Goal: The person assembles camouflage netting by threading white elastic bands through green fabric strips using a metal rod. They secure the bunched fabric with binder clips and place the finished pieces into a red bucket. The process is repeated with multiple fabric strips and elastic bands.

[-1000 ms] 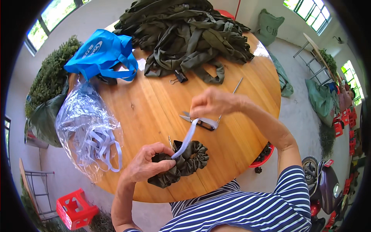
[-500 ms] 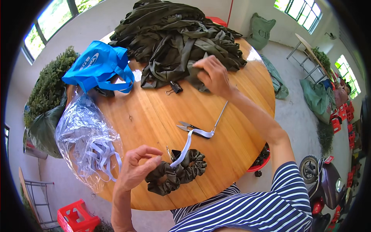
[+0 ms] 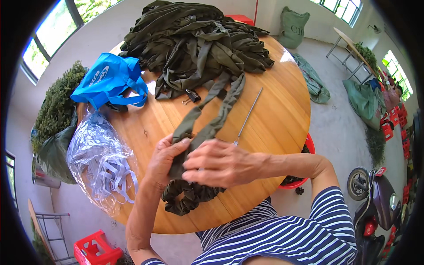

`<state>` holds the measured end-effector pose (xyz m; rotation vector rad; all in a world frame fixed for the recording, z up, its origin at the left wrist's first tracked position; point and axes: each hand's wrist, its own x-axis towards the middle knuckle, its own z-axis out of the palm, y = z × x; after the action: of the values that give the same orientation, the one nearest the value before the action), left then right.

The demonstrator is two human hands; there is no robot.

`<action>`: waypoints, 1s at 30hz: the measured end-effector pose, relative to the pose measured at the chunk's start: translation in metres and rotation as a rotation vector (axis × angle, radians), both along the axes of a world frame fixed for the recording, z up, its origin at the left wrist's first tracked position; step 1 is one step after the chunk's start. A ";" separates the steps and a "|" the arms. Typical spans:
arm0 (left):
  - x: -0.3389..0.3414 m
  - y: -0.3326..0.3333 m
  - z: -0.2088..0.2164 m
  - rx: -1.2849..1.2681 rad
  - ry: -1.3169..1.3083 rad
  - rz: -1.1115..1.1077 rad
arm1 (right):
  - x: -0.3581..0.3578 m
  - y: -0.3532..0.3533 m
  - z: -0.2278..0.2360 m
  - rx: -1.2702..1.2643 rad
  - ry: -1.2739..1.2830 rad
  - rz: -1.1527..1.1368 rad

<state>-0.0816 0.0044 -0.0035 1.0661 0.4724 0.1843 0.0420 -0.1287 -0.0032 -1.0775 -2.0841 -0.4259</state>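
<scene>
My left hand [image 3: 170, 155] is closed on the end of a long dark green fabric strip [image 3: 224, 108], thumb on top. From there the strip runs up to the big heap of dark green fabric [image 3: 194, 48]. My right hand [image 3: 223, 163], smeared by motion, lies across the strip's near end; its fingertips are hard to make out. Below both hands sit gathered dark green scrunchies [image 3: 187, 201], partly covered. A thin metal rod [image 3: 251, 112] lies to the right of the strip. A black binder clip [image 3: 192, 96] rests by the heap's near edge.
On the round wooden table [image 3: 282, 115], a blue bag [image 3: 108, 79] and a clear plastic bag of white elastic bands [image 3: 101, 154] lie at the left. A red basin [image 3: 309, 145] stands below the right edge. Red crates [image 3: 97, 249] and a scooter [image 3: 375, 198] are on the floor.
My right hand has come from the heap toward my left hand, drawing out the fabric strip. My left hand has moved up and closed on it. The scissors and white elastic are now hidden.
</scene>
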 end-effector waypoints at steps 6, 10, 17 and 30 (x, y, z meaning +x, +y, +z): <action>-0.014 0.009 0.008 -0.025 0.008 -0.024 | 0.080 -0.005 -0.016 -0.323 0.223 -0.513; -0.016 0.012 0.002 -0.038 -0.053 0.043 | 0.090 0.021 -0.031 -0.294 0.033 -0.470; -0.056 0.065 0.036 0.140 -0.549 0.845 | 0.122 0.067 -0.042 -0.219 -0.028 -0.672; -0.027 0.016 0.012 -0.179 -0.623 0.434 | -0.007 0.077 0.030 -0.301 0.382 -0.230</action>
<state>-0.1086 0.0201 0.0085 0.6695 0.1421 0.8165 0.0354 -0.0521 0.0263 -1.4571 -1.7237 -0.0048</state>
